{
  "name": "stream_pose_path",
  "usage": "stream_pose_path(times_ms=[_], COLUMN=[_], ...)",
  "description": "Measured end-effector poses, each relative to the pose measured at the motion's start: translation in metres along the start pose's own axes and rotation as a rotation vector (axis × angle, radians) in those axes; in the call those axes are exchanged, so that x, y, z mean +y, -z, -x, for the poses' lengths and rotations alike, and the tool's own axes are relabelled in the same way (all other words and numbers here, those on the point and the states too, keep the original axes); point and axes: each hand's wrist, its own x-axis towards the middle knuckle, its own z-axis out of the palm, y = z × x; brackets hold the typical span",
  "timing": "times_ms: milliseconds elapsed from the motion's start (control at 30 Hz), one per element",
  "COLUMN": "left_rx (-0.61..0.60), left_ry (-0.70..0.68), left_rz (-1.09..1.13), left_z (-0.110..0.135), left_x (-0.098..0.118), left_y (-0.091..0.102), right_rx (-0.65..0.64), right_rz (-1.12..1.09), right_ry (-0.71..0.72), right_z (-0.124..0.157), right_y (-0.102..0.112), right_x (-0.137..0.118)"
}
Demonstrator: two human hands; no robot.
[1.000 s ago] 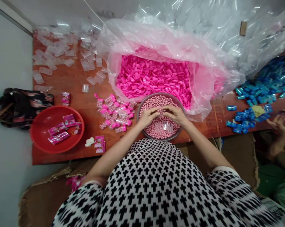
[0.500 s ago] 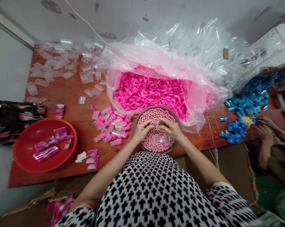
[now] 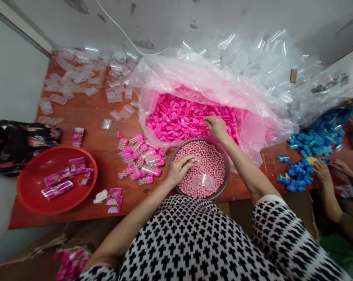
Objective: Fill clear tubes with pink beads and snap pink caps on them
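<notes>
A grey metal bowl [image 3: 226, 176] full of small pink beads [image 3: 208, 164] stands at the table's near edge. My left hand [image 3: 180, 168] rests over the beads at the bowl's left side, fingers curled round something I cannot make out. My right hand [image 3: 215, 127] has reached beyond the bowl into a clear plastic bag [image 3: 199, 80] heaped with bright pink caps [image 3: 176, 117], its fingers curled down among them. Two clear empty cases [image 3: 204, 181] lie on the beads. A pile of filled, pink-capped cases [image 3: 141, 160] lies left of the bowl.
A red basin [image 3: 30, 195] with pink packets sits at the left. Several clear empty cases [image 3: 77, 78] are scattered at the back left. Another person's hands [image 3: 325, 169] work among blue cases [image 3: 296, 179] at the right. A dark bag [image 3: 18, 136] lies at the far left.
My right hand left the bowl and moved forward into the bag of pink caps. My left hand stayed over the beads. The view tilted slightly.
</notes>
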Motion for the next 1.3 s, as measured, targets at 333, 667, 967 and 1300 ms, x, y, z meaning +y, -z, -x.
stream_pose_path(times_ms=[333, 667, 967, 1300], left_rx=[0.135, 0.266, 0.399, 0.298], left_ry=[0.090, 0.182, 0.203, 0.040], left_rz=[-0.016, 0.050, 0.160, -0.073], left_z=[-0.004, -0.009, -0.018, -0.012], left_x=[-0.007, -0.015, -0.021, 0.001], left_y=[0.017, 0.023, 0.033, 0.029], right_rx=[0.032, -0.072, -0.010, -0.141], right_rz=[0.132, 0.267, 0.084, -0.351], right_ry=[-0.027, -0.221, 0.056, 0.567], right_z=[-0.073, -0.107, -0.053, 0.069], right_y=[-0.021, -0.030, -0.014, 0.009], right_x=[-0.041, -0.061, -0.049, -0.074])
